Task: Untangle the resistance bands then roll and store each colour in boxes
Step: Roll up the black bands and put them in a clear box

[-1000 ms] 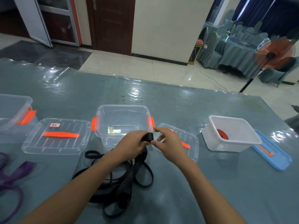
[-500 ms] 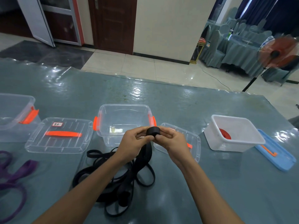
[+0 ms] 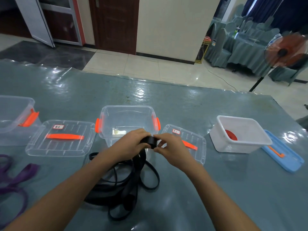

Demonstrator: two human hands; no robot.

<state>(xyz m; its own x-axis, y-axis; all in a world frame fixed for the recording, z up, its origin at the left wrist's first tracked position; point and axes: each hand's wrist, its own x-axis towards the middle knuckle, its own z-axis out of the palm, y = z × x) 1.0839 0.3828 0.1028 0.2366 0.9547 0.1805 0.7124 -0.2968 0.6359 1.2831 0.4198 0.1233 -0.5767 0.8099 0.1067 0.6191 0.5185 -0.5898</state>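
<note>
Just before the clear box point(image 3: 127, 107), gripping the black roll point(image 3: 150, 141) in the left hand point(image 3: 131, 145), pinching its other side with the right hand point(image 3: 173, 150), above tangled black band point(image 3: 139, 164).

Banquet hall: draped tables point(image 3: 245, 49), covered chairs point(image 3: 220, 45), tiled floor point(image 3: 141, 65).

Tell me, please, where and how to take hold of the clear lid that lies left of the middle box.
Probably by the orange handle across the middle of the clear lid, coming straight down from above. The lid lies flat on the table with its top side up, and the handle runs left to right with nothing lying on it.
</note>
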